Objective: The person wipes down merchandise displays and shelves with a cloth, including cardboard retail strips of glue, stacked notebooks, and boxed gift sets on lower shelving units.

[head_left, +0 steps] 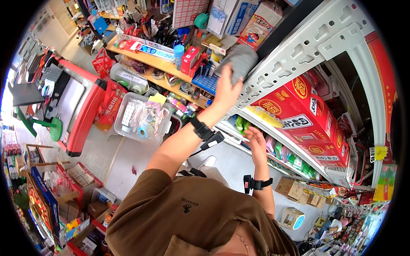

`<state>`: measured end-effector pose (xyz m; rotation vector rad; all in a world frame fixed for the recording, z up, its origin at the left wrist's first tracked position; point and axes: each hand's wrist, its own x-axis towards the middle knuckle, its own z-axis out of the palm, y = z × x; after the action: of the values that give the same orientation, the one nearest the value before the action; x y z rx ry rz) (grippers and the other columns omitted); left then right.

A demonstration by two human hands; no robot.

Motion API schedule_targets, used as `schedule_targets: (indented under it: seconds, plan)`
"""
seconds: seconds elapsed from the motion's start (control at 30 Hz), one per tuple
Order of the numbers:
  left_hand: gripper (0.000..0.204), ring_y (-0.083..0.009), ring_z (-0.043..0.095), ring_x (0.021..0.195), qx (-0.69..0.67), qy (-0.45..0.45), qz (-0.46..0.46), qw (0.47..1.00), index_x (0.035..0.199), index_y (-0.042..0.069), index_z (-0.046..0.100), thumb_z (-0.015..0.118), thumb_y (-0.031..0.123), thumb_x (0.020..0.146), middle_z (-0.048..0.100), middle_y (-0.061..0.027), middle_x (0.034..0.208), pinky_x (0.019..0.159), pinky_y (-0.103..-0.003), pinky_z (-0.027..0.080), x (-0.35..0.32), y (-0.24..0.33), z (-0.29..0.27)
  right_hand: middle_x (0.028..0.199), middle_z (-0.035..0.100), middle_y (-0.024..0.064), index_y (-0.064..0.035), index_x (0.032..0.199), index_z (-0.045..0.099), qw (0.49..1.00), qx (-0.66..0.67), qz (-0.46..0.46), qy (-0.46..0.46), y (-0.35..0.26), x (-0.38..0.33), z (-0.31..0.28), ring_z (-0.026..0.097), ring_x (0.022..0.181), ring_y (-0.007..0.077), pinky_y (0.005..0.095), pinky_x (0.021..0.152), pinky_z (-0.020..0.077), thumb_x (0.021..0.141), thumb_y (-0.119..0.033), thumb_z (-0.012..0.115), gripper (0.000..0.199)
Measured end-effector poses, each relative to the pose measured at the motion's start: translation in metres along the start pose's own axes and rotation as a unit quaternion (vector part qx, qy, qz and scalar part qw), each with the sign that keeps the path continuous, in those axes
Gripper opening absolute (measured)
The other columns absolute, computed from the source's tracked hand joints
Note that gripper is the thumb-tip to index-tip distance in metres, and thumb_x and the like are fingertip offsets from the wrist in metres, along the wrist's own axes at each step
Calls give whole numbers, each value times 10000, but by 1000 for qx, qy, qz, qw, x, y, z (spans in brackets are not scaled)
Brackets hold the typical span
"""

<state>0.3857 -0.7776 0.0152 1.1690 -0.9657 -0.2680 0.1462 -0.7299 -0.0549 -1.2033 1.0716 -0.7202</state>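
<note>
My left hand (227,88) is stretched up to the far shelf, its fingers closed on a grey cloth (242,62). The bunched cloth lies close to the dark upright post (277,32), above small boxes and bottles; whether it touches the post I cannot tell. My right hand (256,140) is raised empty beside the white metal shelf, its fingers loosely apart. Nearest to it are green packets (241,123) on the lower shelf and large red gift boxes (299,115) on the level above. Each wrist wears a black strap with a small device.
A wooden shelf (166,67) crowded with stationery stands ahead. Below it sits a clear plastic bin (128,132) of packaged goods. To the left is a red-edged counter (85,111); cardboard cartons (294,190) and a small stool (292,218) stand on the floor at right.
</note>
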Motion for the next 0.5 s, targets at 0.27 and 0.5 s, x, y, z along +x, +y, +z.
schedule_targets:
  seconds: [0.27, 0.5]
  plan:
    - [427, -453, 540, 1021, 117, -196, -105, 968, 1187, -32, 483, 564, -6, 769, 581, -277, 1058, 882, -452, 444, -81, -132, -6, 1118, 640, 18, -106, 1214, 574, 999, -10, 46, 18, 11, -7, -7, 606, 982, 134, 262, 811, 452, 931, -135, 524, 290]
    - [274, -357, 623, 901, -50, 6, -89, 995, 1105, -20, 541, 570, 69, 847, 638, -208, 954, 786, -348, 473, 27, -82, -20, 1109, 644, 21, -98, 1208, 580, 997, -40, 61, 33, 14, 3, -18, 615, 971, 132, 269, 808, 456, 930, -121, 514, 286]
